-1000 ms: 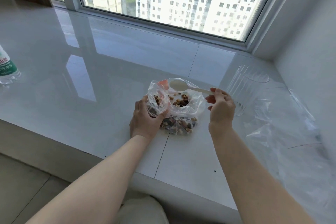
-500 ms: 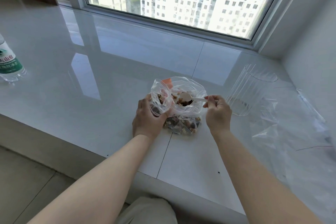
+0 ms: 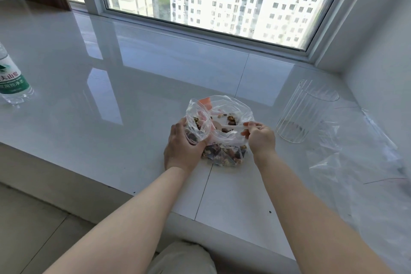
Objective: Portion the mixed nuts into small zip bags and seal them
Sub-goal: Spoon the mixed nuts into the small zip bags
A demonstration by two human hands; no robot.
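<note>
A clear plastic bag of mixed nuts (image 3: 224, 151) stands open on the white sill in the middle of the view. My left hand (image 3: 182, 144) grips a small zip bag (image 3: 196, 123) at the big bag's left side, with some nuts inside it. My right hand (image 3: 260, 138) pinches the handle of a pale spoon (image 3: 231, 127) whose bowl is down inside the big bag among the nuts. An orange-red patch (image 3: 205, 101) shows at the bag's back rim.
A clear ribbed cup (image 3: 304, 113) lies tilted to the right of the bag. Loose clear plastic bags (image 3: 355, 162) spread along the right wall. A green-labelled water bottle (image 3: 11, 80) stands at the far left. The sill's front edge (image 3: 111, 187) runs below my hands.
My right hand has lowered the spoon from above the bag's rim down into the nuts. The left hand has kept its hold on the small bag.
</note>
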